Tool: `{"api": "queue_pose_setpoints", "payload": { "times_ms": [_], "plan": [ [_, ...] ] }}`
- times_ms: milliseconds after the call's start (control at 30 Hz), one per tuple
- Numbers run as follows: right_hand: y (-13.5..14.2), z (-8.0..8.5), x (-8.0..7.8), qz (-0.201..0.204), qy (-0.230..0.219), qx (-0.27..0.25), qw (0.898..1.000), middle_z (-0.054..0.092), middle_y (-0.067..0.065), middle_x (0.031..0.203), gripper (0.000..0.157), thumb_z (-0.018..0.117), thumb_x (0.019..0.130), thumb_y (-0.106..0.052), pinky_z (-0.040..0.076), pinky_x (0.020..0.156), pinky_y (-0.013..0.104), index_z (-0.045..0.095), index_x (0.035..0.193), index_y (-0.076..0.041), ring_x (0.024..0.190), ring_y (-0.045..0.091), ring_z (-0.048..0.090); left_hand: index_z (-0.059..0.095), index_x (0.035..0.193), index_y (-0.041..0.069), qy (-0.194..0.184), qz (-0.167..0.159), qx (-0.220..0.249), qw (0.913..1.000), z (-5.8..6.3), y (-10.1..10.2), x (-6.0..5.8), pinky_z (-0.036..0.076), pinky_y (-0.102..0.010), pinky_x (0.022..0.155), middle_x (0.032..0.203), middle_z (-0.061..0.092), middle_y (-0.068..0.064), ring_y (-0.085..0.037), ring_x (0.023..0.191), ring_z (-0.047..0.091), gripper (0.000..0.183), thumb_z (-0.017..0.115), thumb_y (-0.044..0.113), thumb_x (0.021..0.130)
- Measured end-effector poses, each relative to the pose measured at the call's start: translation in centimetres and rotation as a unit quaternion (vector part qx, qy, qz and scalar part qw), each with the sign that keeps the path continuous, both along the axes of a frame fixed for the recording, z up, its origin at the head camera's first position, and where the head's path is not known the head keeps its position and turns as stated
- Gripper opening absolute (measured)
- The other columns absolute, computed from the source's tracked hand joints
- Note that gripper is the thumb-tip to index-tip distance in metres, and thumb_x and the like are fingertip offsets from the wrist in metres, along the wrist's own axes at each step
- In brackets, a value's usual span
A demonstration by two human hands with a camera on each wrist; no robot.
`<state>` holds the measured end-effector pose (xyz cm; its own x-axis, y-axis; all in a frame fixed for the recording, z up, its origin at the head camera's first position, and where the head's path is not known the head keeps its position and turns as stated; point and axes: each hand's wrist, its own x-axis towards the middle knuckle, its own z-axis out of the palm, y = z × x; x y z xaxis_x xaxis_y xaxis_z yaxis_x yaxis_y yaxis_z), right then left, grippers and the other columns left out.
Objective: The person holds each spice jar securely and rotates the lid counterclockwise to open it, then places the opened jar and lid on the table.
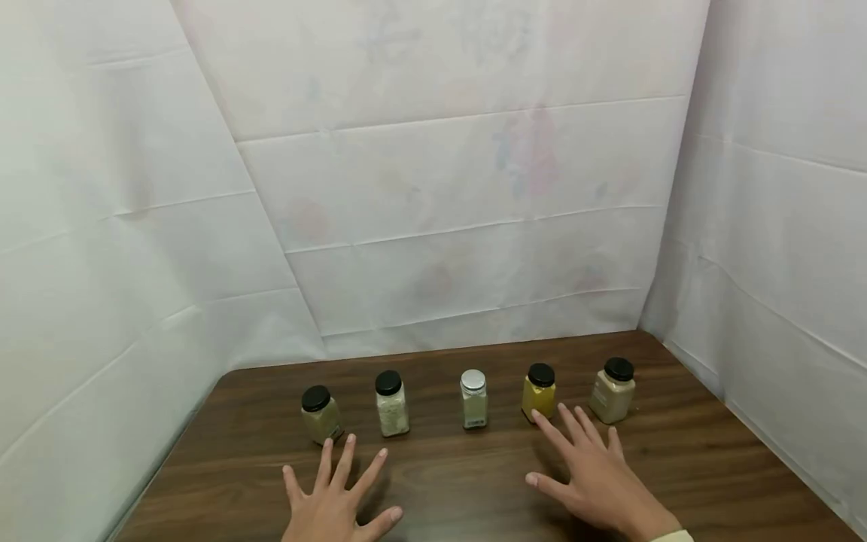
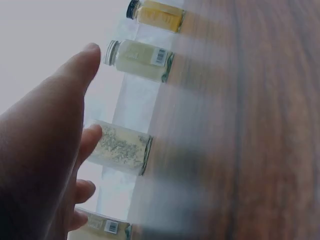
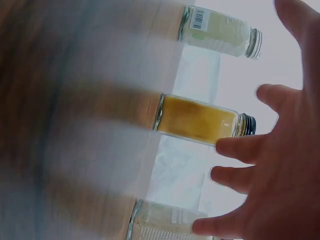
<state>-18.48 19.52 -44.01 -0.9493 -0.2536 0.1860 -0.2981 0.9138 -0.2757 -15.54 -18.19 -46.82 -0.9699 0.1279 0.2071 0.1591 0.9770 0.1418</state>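
Observation:
My left hand [image 1: 332,500] is spread with nothing in it, near the front of the table. Just beyond its fingertips stand a black-lidded jar of greenish powder [image 1: 323,421] and a black-lidded jar of pale flakes [image 1: 393,412]. My right hand [image 1: 596,478], fingers spread and holding nothing, overlaps the base of a yellow powder jar [image 1: 539,393] in the head view. To its right is a wider jar of beige powder [image 1: 612,395] with a black lid. Between the hands, farther back, stands a silver-lidded jar of pale green powder [image 1: 474,406]. All the jars are upright.
The jars stand in a loose row on a dark wood-grain table [image 1: 447,482]. White creased cloth [image 1: 447,181] rises behind the table's back edge, with more white cloth [image 1: 779,248] along the right side and the left side.

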Motion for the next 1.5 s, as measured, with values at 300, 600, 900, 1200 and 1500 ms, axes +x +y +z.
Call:
{"api": "queue_pose_setpoints", "payload": {
  "times_ms": [300, 600, 900, 1200, 1500],
  "plan": [
    [0.1, 0.0, 0.4, 0.006, 0.050, -0.006, 0.999, 0.029, 0.010, 0.147, 0.076, 0.050, 0.079, -0.070, 0.013, 0.091, 0.073, 0.025, 0.144, -0.042, 0.134, 0.038, 0.022, 0.033, 0.141, 0.044, 0.040, -0.009, -0.007, 0.9991, -0.3, 0.9, 0.3, -0.017, -0.070, 0.091, 0.150, 0.025, -0.009, -0.043, 0.135, 0.015, 0.075, 0.039, 0.080, 0.075],
    [0.1, -0.5, 0.5, 0.004, 0.019, -0.009, 1.000, 0.030, 0.008, 0.147, 0.076, 0.049, 0.078, -0.071, 0.011, 0.092, 0.073, 0.016, 0.143, -0.049, 0.135, 0.036, 0.021, 0.034, 0.140, 0.044, 0.082, -0.024, -0.028, 0.9960, -1.0, 3.1, -0.3, -0.006, -0.073, 0.093, 0.150, 0.023, -0.009, -0.042, 0.136, 0.015, 0.075, 0.037, 0.081, 0.075],
    [0.3, -1.1, 1.1, 0.005, -0.005, 0.007, 1.000, 0.028, 0.007, 0.148, 0.073, 0.045, 0.080, -0.072, 0.013, 0.091, 0.074, 0.019, 0.144, -0.047, 0.134, 0.037, 0.023, 0.028, 0.141, 0.047, 0.033, -0.026, -0.015, 0.9990, -1.3, 5.5, 0.1, -0.006, -0.072, 0.093, 0.150, 0.026, -0.006, -0.039, 0.136, 0.016, 0.076, 0.032, 0.083, 0.074],
    [0.7, -1.2, 1.3, 0.019, -0.005, -0.017, 1.000, 0.028, 0.005, 0.149, 0.066, 0.045, 0.083, -0.068, 0.015, 0.090, 0.074, 0.024, 0.143, -0.047, 0.134, 0.037, 0.023, 0.032, 0.140, 0.046, 0.000, -0.061, -0.008, 0.9981, -0.6, 7.2, -0.2, 0.011, -0.075, 0.090, 0.143, 0.038, -0.008, -0.042, 0.129, 0.031, 0.074, 0.030, 0.082, 0.076],
    [0.2, -1.0, 0.3, 0.026, 0.011, -0.045, 0.999, 0.030, 0.006, 0.148, 0.065, 0.046, 0.087, -0.063, 0.018, 0.092, 0.072, 0.018, 0.143, -0.048, 0.133, 0.035, 0.025, 0.030, 0.143, 0.040, 0.006, -0.137, -0.001, 0.9906, 1.4, 8.8, -1.5, 0.021, -0.068, 0.094, 0.140, 0.041, -0.010, -0.037, 0.127, 0.035, 0.069, 0.030, 0.075, 0.083]
  ]
}}
